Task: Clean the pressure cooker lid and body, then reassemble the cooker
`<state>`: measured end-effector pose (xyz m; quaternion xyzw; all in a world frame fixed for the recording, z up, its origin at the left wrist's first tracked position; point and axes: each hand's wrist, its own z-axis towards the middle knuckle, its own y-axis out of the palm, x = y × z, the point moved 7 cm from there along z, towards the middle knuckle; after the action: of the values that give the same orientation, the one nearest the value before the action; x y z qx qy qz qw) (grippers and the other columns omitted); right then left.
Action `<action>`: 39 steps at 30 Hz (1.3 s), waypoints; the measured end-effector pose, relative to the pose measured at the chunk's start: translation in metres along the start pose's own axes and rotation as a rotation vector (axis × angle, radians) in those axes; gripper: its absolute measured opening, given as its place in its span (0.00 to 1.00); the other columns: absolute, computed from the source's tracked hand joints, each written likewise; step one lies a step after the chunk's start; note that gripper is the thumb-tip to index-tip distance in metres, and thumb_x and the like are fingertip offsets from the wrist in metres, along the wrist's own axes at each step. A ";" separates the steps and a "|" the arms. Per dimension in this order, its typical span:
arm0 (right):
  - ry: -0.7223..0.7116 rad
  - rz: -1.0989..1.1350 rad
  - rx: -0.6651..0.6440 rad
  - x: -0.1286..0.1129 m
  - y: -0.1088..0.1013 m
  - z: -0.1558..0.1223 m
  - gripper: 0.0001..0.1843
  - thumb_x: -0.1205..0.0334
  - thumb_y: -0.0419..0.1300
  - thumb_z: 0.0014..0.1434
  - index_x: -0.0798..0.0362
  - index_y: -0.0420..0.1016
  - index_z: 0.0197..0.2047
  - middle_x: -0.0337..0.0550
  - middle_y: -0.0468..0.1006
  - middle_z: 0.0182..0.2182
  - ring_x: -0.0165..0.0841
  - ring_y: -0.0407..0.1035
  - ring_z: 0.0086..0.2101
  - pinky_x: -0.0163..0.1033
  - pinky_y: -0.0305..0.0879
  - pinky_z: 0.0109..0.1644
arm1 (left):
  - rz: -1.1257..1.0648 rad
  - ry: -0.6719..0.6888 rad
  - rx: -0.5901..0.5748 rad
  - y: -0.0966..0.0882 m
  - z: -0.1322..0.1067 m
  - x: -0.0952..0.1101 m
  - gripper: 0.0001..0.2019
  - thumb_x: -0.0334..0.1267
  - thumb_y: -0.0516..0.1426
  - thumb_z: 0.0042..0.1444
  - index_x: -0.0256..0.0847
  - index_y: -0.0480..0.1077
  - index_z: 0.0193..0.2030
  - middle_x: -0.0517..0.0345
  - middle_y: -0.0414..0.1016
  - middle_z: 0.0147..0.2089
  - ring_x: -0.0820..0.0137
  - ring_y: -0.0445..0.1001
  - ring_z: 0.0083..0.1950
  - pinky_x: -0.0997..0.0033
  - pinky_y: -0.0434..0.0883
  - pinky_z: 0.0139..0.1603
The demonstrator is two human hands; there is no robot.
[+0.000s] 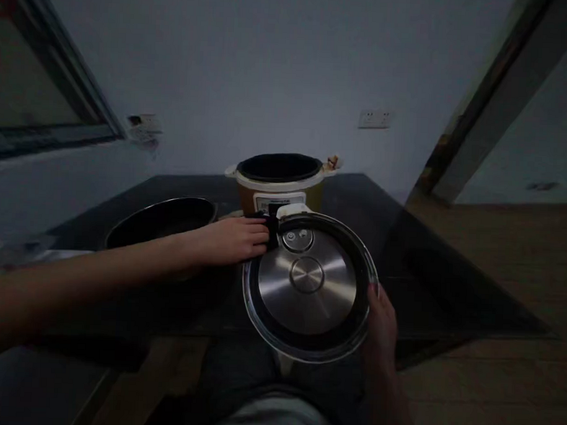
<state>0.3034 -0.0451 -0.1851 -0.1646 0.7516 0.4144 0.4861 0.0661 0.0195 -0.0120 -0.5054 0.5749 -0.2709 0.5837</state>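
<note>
A round pressure cooker lid (327, 301) is tilted up in front of me, its shiny metal inner side and dark sealing ring facing me. My right hand (380, 324) grips the lid by its right rim. At the upper left of the rim, my left hand (238, 239) presses a black cloth (272, 229) against the edge, its fingers closed over it. Behind the lid stands the electric pressure cooker (247, 197), without its lid, its dark pot opening facing up and its front panel partly covered.
A dark pan or pot (162, 217) sits on the left of the black table (430, 267), partly behind my left forearm. The wall behind carries a socket (375, 119) on the right and another socket (149, 122) on the left. My lap is below the table's front edge.
</note>
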 end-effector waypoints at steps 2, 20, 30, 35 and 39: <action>-0.008 0.000 -0.007 -0.001 0.002 -0.002 0.28 0.46 0.68 0.45 0.51 0.78 0.47 0.42 0.81 0.44 0.40 0.72 0.46 0.41 0.67 0.46 | -0.060 0.022 -0.008 0.004 -0.003 0.005 0.13 0.29 0.49 0.61 0.37 0.73 0.46 0.46 0.76 0.49 0.61 0.70 0.55 0.58 0.56 0.67; -0.017 -0.030 0.015 -0.001 0.001 -0.002 0.28 0.48 0.66 0.47 0.50 0.77 0.50 0.44 0.79 0.48 0.43 0.71 0.50 0.44 0.66 0.51 | -0.304 0.047 0.025 0.015 -0.035 0.045 0.23 0.25 0.56 0.44 0.35 0.69 0.51 0.42 0.74 0.54 0.57 0.70 0.57 0.57 0.61 0.64; -0.052 -0.088 -0.002 -0.006 0.003 -0.004 0.26 0.47 0.64 0.50 0.50 0.77 0.50 0.44 0.80 0.47 0.41 0.72 0.47 0.43 0.67 0.48 | -0.498 -0.046 0.064 0.029 -0.034 0.108 0.21 0.32 0.53 0.56 0.34 0.66 0.57 0.43 0.72 0.58 0.58 0.68 0.59 0.59 0.63 0.62; -0.062 -0.081 -0.005 -0.003 -0.001 -0.002 0.26 0.47 0.64 0.51 0.49 0.76 0.51 0.43 0.79 0.48 0.40 0.72 0.48 0.42 0.66 0.50 | -0.619 -0.126 0.036 0.027 -0.023 0.138 0.25 0.32 0.50 0.58 0.29 0.61 0.63 0.39 0.68 0.62 0.57 0.66 0.62 0.57 0.64 0.63; -0.057 -0.046 -0.002 -0.006 0.002 -0.005 0.26 0.48 0.65 0.50 0.51 0.77 0.50 0.44 0.80 0.47 0.41 0.72 0.46 0.42 0.67 0.48 | -0.689 -0.162 -0.025 0.027 -0.006 0.155 0.28 0.30 0.50 0.57 0.29 0.58 0.65 0.39 0.63 0.66 0.57 0.63 0.66 0.56 0.62 0.64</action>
<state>0.3016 -0.0488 -0.1776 -0.1706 0.7331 0.4083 0.5165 0.0827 -0.1117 -0.0971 -0.6965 0.3256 -0.4039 0.4957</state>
